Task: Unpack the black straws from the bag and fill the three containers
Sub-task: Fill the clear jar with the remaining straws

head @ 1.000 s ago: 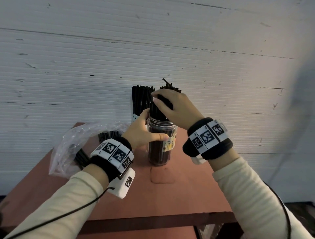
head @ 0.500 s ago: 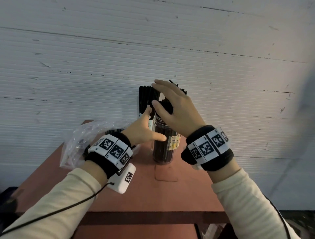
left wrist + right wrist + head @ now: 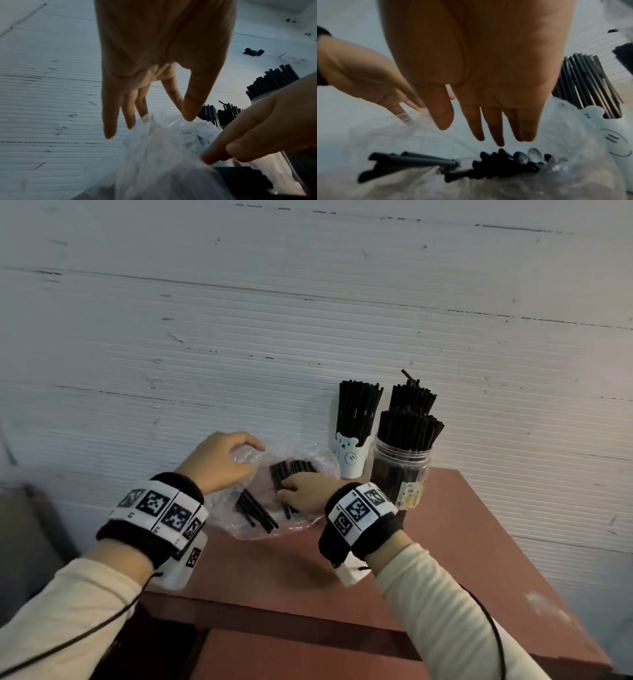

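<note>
A clear plastic bag (image 3: pixel 236 527) lies on the red-brown table (image 3: pixel 462 542) with black straws (image 3: pixel 291 470) inside. My left hand (image 3: pixel 250 451) pinches the bag's upper rim (image 3: pixel 163 148) between thumb and fingers. My right hand (image 3: pixel 284 491) reaches into the bag's mouth, and its straight fingers (image 3: pixel 498 135) hover just over the straw ends (image 3: pixel 496 166). By the wall, full of upright straws, stand a white bear cup (image 3: pixel 349 460), a clear jar (image 3: pixel 400 474) and a third container, of which only the straws (image 3: pixel 412 398) show.
The white ribbed wall (image 3: pixel 308 320) rises directly behind the bag and containers. A few loose straws (image 3: pixel 257 510) lie apart in the bag's near side. The table's front edge (image 3: pixel 274 611) is near my wrists. A grey object (image 3: pixel 30 542) sits off the table's left side.
Both hands have left the clear jar and moved left to the bag. The left hand now holds the bag's rim, the right hand reaches into it. The view has swung left.
</note>
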